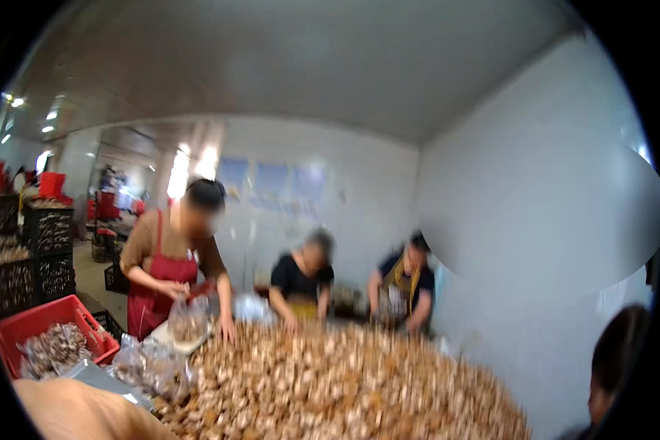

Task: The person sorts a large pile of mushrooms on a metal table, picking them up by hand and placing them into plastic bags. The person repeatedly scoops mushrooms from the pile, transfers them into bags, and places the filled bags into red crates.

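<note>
My bare left forearm (pixel 88 411) crosses the lower left corner, smeared by motion; its hand lies beyond the lower edge. My right hand does not show. Beside the forearm is a flat grey metal plate (pixel 110 381). Clear plastic bags (pixel 154 367) with brown contents lie just past it. A broad heap of brown and pale pieces that look like mushrooms (pixel 323 381) fills the space ahead, blurred.
Across the heap, a person in a red apron (pixel 170 275) handles a filled bag (pixel 188 319) over a white tray (pixel 187 343). Two other people (pixel 301 279) reach into the heap. A red crate (pixel 29 323) and stacked black crates (pixel 51 249) stand left; a head (pixel 616 352) shows right.
</note>
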Available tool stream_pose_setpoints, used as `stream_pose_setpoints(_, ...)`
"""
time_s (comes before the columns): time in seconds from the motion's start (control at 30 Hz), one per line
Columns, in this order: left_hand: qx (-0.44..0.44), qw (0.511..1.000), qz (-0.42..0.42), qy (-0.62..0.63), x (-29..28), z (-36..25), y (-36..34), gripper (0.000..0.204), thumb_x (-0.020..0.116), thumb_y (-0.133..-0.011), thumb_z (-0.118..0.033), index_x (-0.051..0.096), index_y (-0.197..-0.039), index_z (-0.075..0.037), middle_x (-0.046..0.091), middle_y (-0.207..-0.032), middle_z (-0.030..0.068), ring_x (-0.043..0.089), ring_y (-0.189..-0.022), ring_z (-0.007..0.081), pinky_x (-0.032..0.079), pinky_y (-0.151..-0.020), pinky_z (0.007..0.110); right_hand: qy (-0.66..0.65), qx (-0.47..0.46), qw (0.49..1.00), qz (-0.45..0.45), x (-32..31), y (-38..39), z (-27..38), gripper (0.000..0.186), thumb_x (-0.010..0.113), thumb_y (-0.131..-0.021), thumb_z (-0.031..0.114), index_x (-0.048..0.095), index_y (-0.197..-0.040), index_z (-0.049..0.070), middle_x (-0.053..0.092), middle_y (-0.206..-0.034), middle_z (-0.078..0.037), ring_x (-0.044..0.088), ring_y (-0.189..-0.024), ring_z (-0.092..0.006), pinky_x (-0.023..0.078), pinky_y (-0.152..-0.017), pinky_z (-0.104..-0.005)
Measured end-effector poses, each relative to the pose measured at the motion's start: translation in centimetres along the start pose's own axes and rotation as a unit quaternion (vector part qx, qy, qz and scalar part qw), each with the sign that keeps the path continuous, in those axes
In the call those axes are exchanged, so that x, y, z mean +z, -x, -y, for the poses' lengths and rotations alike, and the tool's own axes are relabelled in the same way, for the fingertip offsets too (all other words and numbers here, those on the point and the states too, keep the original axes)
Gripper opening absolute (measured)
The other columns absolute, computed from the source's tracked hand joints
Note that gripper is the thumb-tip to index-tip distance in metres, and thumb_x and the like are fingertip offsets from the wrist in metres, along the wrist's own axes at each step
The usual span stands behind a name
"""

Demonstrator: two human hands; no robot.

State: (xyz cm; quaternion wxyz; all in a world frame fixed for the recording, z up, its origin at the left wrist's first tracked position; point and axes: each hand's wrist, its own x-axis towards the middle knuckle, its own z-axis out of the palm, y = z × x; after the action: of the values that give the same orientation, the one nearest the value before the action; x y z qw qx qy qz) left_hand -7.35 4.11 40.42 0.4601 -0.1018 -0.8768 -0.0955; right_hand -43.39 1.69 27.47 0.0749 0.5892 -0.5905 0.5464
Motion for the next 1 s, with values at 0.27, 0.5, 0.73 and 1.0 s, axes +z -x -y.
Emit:
stream_pose_setpoints(0.27,-0.009,0.993,0.004,-0.115,-1.0,4.6,-1.2,0.037,0.057,-0.085,-0.024,0.048,-0.112,0.000,0.053,-0.098,0.0133,0.054,-0.086,0.0212,0.044,-0.077,0.032,-0.025,0.039,0.998,0.033,7.0,0.7,-2.4,0.033,0.073,-0.071,0.009,0.060,-0.101,0.006,0.062,-0.097,-0.014,0.062,-0.086,-0.0233,0.051,-0.076,-0.0356)
stream_pose_setpoints(0.5,-0.016,0.989,-0.024,-0.148,0.3,3.5,0.8,0.034,0.055,-0.085,-0.022,0.048,-0.110,0.000,0.052,-0.095,0.0134,0.054,-0.083,0.0213,0.045,-0.074,0.032,-0.001,0.047,0.998,0.031,5.5,3.1,-2.9,0.034,0.071,-0.073,0.010,0.059,-0.105,0.005,0.062,-0.099,-0.015,0.062,-0.088,-0.0239,0.050,-0.077,-0.0356)
stream_pose_setpoints(0.73,-0.033,0.983,-0.018,-0.180,-0.3,2.1,1.9,0.031,0.054,-0.086,-0.021,0.048,-0.109,-0.001,0.052,-0.092,0.0135,0.054,-0.079,0.0214,0.045,-0.072,0.032,-0.005,0.054,0.998,0.037,6.5,4.4,-1.9,0.036,0.070,-0.075,0.011,0.058,-0.108,0.004,0.061,-0.102,-0.015,0.061,-0.090,-0.0244,0.050,-0.078,-0.0355)
stream_pose_setpoints(1.0,-0.041,0.981,-0.040,-0.187,0.0,0.5,3.0,0.028,0.052,-0.086,-0.019,0.047,-0.107,-0.001,0.051,-0.088,0.0136,0.054,-0.076,0.0216,0.045,-0.069,0.032,0.015,0.062,0.997,0.053,5.2,5.3,-2.4,0.038,0.068,-0.077,0.013,0.056,-0.111,0.003,0.060,-0.105,-0.016,0.061,-0.093,-0.0251,0.050,-0.080,-0.0354)
